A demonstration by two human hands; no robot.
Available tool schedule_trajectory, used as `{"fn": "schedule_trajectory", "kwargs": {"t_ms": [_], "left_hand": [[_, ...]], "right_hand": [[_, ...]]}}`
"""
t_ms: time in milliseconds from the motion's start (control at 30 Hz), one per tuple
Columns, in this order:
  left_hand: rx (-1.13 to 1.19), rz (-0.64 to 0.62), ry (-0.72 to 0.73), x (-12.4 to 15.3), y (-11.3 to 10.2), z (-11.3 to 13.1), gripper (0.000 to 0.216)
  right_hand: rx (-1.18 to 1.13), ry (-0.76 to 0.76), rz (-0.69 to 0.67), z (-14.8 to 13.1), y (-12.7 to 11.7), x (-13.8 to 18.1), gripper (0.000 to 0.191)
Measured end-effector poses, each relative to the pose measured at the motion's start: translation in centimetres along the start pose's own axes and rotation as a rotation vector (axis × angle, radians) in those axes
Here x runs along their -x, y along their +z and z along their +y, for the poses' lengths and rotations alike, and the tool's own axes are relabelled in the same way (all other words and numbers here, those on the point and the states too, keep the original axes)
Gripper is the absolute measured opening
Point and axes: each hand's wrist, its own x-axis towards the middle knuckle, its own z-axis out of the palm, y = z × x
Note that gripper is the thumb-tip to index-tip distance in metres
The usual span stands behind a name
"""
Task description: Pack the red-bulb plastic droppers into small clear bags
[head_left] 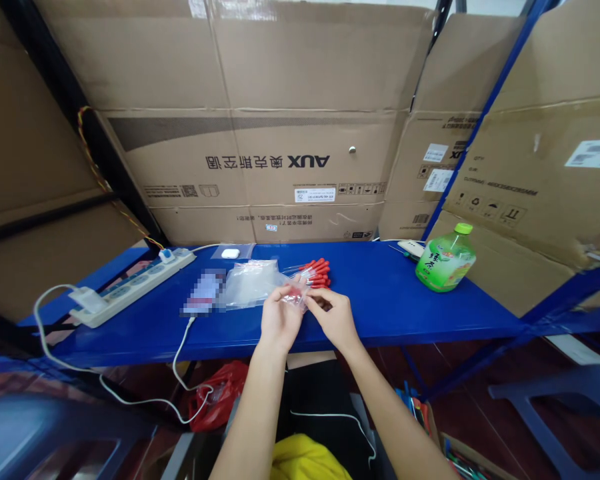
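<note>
Head view: my left grip (280,323) and my right grip (336,317) are both grasping a clear bag (295,295), red showing through it, near the front edge of the bench (385,310). Red-tipped sticks (319,272) are lying just beyond, toward the back edge; a green bottle (445,261) is standing near the right edge.

Bags (253,283) lie between power strip (136,287) and bottle (446,263).

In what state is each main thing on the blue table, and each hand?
Left hand: holding the held bag
Right hand: pinching the same bag
Held bag: clear, red showing through
Flat bags: lying in a pile
Red-ended sticks: lying heaped
Bottle: upright, cap on
Phone: lying flat, cable attached, screen blurred
Power strip: two plugs in
</note>
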Motion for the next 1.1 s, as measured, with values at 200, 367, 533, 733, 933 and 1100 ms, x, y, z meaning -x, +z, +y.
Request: {"fn": "schedule_trajectory", "kwargs": {"t_ms": [200,367,533,733,933,1100], "left_hand": [[0.061,0.014,0.111,-1.1,-1.4,1.1,0.055],[0.113,-0.015,0.116,-1.8,-2.8,1.1,0.057],[0.153,-0.019,0.146,-1.9,-3.4,0.6,0.062],[0.165,-0.038,0.150,-1.8,-3.6,0.9,0.060],[0.206,-0.035,0.209,-1.7,-3.9,1.1,0.054],[0.246,-0.042,0.228,-1.9,-4.2,1.1,0.051]], "right_hand": [[0.416,-0.065,-0.031,1.1,-3.5,-1.1,0.012],[0.691,-0.076,-0.148,2.3,-4.4,-0.9,0.011],[0.863,-0.197,-0.157,2.9,-3.4,-0.4,0.012],[0.882,-0.257,-0.204,1.7,-3.3,-0.6,0.006],[0.609,-0.224,-0.193,0.5,-4.8,-1.0,0.011],[0.392,-0.230,-0.063,-0.6,-5.8,-1.0,0.008]]}}
